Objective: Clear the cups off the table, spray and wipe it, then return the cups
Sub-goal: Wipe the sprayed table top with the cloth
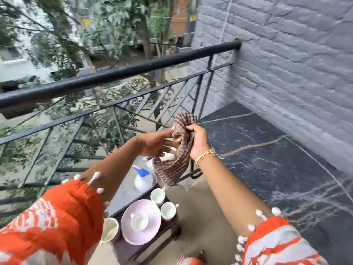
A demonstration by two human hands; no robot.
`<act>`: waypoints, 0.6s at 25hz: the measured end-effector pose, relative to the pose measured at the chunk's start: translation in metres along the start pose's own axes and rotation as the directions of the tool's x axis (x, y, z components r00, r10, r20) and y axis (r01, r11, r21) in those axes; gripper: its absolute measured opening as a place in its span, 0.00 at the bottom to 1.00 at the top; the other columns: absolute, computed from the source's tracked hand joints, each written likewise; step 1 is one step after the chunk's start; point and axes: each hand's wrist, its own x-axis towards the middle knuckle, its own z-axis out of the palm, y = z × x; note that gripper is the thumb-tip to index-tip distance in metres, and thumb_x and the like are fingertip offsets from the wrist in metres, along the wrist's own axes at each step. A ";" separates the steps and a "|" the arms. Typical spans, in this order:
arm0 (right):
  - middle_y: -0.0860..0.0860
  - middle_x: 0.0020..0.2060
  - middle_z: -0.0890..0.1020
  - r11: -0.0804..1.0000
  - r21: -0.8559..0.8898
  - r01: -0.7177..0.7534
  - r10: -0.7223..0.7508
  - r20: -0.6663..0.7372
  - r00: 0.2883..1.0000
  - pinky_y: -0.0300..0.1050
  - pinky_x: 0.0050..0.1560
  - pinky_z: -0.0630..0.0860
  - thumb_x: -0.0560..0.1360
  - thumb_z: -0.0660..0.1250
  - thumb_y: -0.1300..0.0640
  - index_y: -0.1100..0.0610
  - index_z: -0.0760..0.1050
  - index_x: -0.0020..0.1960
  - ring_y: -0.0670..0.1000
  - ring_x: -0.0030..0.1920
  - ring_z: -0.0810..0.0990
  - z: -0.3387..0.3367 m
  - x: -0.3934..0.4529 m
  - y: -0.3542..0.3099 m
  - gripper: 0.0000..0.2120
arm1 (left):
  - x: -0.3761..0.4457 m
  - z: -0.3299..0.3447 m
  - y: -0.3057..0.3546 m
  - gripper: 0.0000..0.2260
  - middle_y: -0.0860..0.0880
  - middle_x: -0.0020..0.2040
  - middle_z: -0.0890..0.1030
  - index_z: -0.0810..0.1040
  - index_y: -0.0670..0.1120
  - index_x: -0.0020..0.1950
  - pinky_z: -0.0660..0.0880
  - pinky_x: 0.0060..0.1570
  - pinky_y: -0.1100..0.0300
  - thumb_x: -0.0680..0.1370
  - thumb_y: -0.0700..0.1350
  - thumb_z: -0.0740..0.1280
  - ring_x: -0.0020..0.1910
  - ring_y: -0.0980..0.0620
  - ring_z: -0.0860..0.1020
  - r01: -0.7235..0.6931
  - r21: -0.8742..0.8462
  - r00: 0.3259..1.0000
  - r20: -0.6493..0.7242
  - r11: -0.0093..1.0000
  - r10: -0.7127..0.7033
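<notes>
Both hands, left (158, 143) and right (196, 139), pinch crumpled brown-checked cloth (174, 161); white cups (168, 211) below.

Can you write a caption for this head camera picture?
Both hands hold a checked cloth above cups.
</notes>
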 end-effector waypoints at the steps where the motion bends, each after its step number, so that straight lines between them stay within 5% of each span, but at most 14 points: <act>1: 0.60 0.31 0.79 1.000 0.002 0.027 -0.027 -0.019 0.999 0.41 0.30 0.72 0.67 0.61 0.55 0.65 0.76 0.40 0.55 0.24 0.74 -0.016 0.005 -0.010 0.13 | 0.020 0.012 0.011 0.16 0.54 0.40 0.82 0.77 0.51 0.46 0.66 0.41 0.59 0.79 0.59 0.57 0.39 0.54 0.79 0.000 0.042 1.000 -0.022 0.999 0.001; 7: 0.58 0.39 0.84 0.990 0.115 0.077 -0.054 -0.188 0.981 0.45 0.42 0.79 0.76 0.56 0.57 0.64 0.79 0.49 0.55 0.38 0.83 -0.135 0.018 -0.086 0.15 | 0.146 0.102 0.063 0.15 0.48 0.35 0.78 0.74 0.46 0.40 0.72 0.41 0.58 0.82 0.52 0.56 0.29 0.54 0.79 -0.097 0.131 0.958 -0.255 0.987 0.128; 9: 0.60 0.43 0.82 0.988 0.127 0.084 -0.053 -0.232 0.971 0.46 0.43 0.78 0.68 0.59 0.59 0.63 0.77 0.52 0.56 0.39 0.81 -0.162 0.017 -0.100 0.16 | 0.174 0.130 0.075 0.16 0.48 0.29 0.77 0.73 0.45 0.38 0.75 0.33 0.60 0.82 0.52 0.58 0.22 0.54 0.77 -0.134 0.138 0.920 -0.350 0.981 0.175; 12: 0.65 0.55 0.78 0.986 0.086 0.142 -0.114 -0.270 0.956 0.57 0.56 0.76 0.56 0.64 0.58 0.63 0.74 0.59 0.61 0.50 0.79 -0.195 0.023 -0.128 0.31 | 0.210 0.172 0.090 0.16 0.47 0.30 0.73 0.72 0.46 0.36 0.74 0.25 0.63 0.80 0.54 0.62 0.22 0.52 0.74 -0.231 0.117 0.851 -0.458 0.966 0.259; 15: 0.63 0.49 0.81 0.987 0.066 0.148 -0.134 -0.177 0.975 0.56 0.60 0.74 0.65 0.64 0.57 0.66 0.76 0.53 0.60 0.48 0.79 -0.220 0.024 -0.155 0.19 | 0.240 0.196 0.097 0.17 0.49 0.30 0.67 0.71 0.47 0.34 0.67 0.34 0.63 0.78 0.56 0.63 0.27 0.52 0.66 -0.208 0.032 0.909 -0.362 0.978 0.205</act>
